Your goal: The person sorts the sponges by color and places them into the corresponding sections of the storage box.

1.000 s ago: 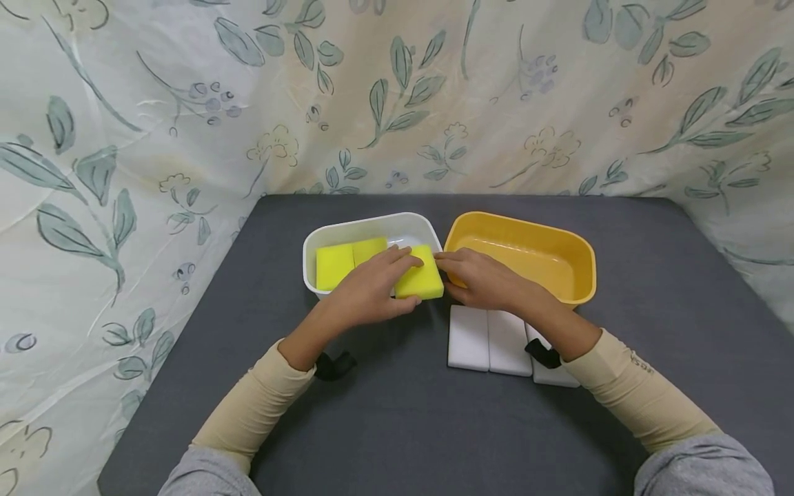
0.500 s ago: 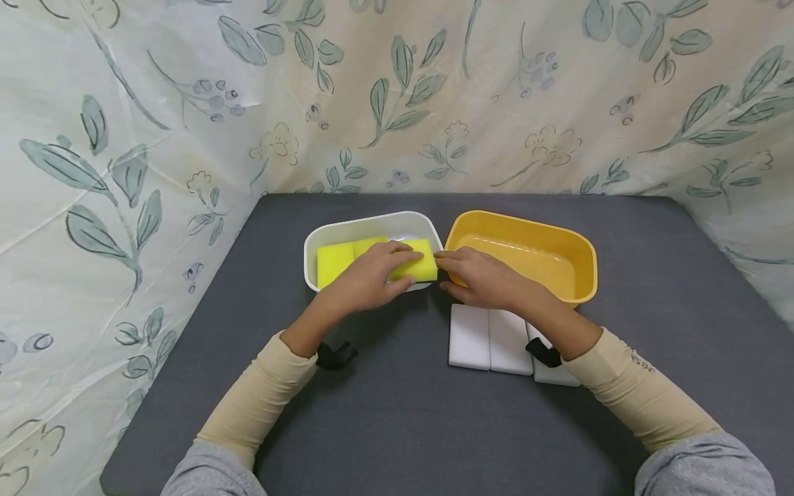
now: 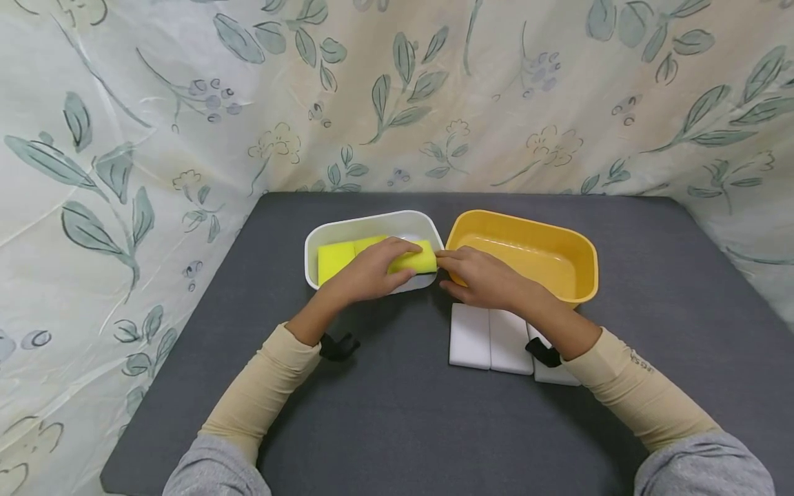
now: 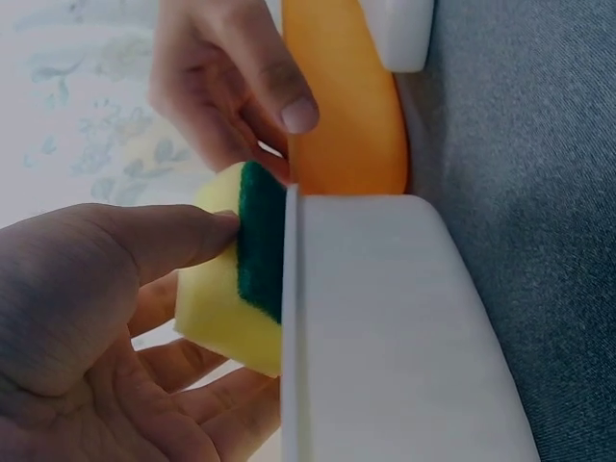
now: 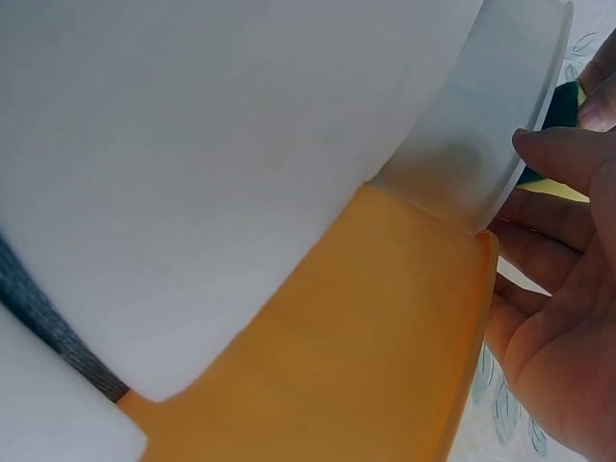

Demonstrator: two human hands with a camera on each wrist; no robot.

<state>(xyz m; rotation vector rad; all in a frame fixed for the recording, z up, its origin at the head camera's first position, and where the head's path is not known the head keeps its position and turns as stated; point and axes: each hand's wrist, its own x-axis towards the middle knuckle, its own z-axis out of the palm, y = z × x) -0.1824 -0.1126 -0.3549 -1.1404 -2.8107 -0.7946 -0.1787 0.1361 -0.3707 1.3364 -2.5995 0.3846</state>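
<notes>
My left hand [image 3: 375,270] pinches a yellow sponge [image 3: 422,259] between thumb and fingers at the right end of a white tub [image 3: 372,222]. In the left wrist view, the sponge's dark green scouring side [image 4: 262,236] faces the tub's rim. Two more yellow sponges [image 3: 336,262] lie in the tub's left part, one partly hidden by this hand. My right hand [image 3: 477,275] is by the spot where the two tubs meet, its fingertips close to the held sponge's right end. Its thumb [image 5: 558,154] and fingers are relaxed, with nothing between them.
An orange-yellow tub [image 3: 546,262] stands right of the white one, nothing visible inside. In front of it, three white blocks [image 3: 469,336] lie side by side on the dark grey table [image 3: 397,427], one partly under the right forearm. A floral curtain [image 3: 397,103] hangs behind.
My left hand has moved back with the sponge, from over the white tub's front rim to inside its right end, and the sponge has tilted. The right hand has stayed almost still.
</notes>
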